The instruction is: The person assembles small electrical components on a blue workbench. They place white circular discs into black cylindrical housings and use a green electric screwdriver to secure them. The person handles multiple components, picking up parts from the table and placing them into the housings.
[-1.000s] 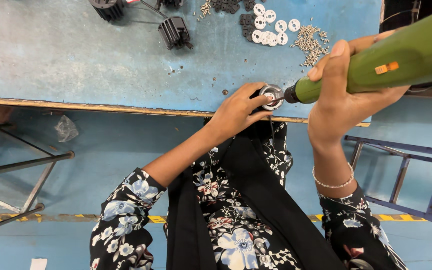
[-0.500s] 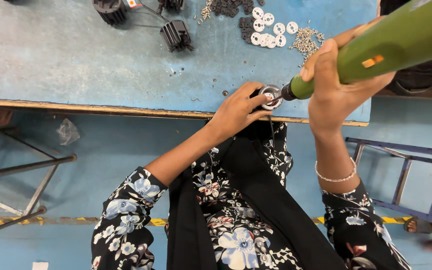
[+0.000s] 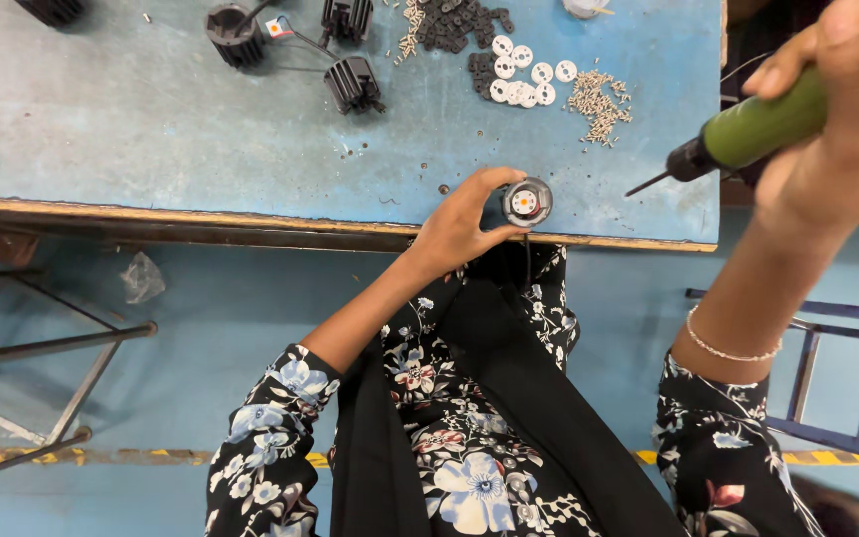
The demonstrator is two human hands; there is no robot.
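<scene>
two hands, round part, green screwdriver

A wide stretch of the worn blue tabletop is lying bare to the left of the left hand, offering open passage. Black finned cylindrical housings, a cluster of white round discs and a heap of small pale screws are crowding the far edge. The green power screwdriver is hanging over the right corner.
</scene>
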